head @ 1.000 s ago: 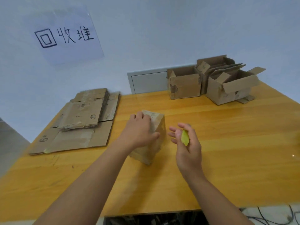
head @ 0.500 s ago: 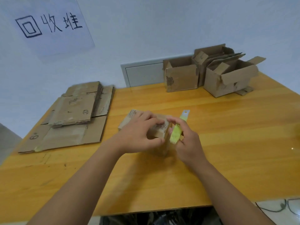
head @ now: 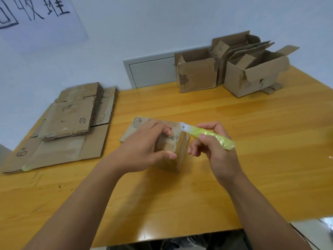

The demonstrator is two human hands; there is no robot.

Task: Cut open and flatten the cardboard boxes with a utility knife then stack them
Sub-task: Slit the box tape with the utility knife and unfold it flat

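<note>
Hands at work over a small brown cardboard box near the middle of the yellow wooden counter. The left hand has its grip closed around the box, fingers curled over the top face and the thumb pressed against the near side. The right hand keeps a closed grip on a yellow-green plastic utility knife, pinched between thumb and fingers, its pale tip pointing left over the box's top right edge; whether the tip touches the cardboard cannot be told. The box stands upright and unflattened, its top face scuffed with torn tape and dark print, and one flap lies open on the counter behind the left hand. On the counter's far left lies a stack of flattened brown cardboard sheets, the smaller pieces on top of a wide one that reaches the counter's left edge. Along the far edge, by the pale wall, stand three open brown cardboard boxes close together, flaps raised. A white paper sign with black handwritten characters hangs on the wall at upper left.
</note>
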